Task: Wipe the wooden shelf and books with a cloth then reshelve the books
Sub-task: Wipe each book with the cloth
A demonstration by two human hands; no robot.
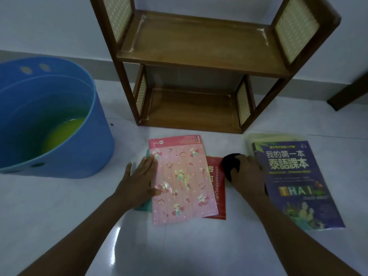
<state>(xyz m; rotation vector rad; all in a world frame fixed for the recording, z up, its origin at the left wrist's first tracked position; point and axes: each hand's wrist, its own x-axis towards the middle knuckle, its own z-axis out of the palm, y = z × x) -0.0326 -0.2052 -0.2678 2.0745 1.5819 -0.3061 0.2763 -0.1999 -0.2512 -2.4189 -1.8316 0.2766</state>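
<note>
A two-tier wooden shelf (199, 54) with woven side panels stands empty against the wall. On the white floor in front lies a pink cartoon-patterned book (181, 180) on top of a red book (218, 188) and a teal one (142, 207). My left hand (139, 180) rests flat on the pink book's left edge, fingers straight. My right hand (249, 174) grips a dark balled cloth (230, 163) on the red book's top corner. A purple Thai-language book (294, 184) lies to the right over a pale yellow one (256, 137).
A blue plastic bucket (95, 124) holding yellow-green liquid stands at the left, close to the shelf's left leg. A dark wooden furniture leg (348, 92) shows at the far right. Glossy white floor (179, 248) lies between my arms.
</note>
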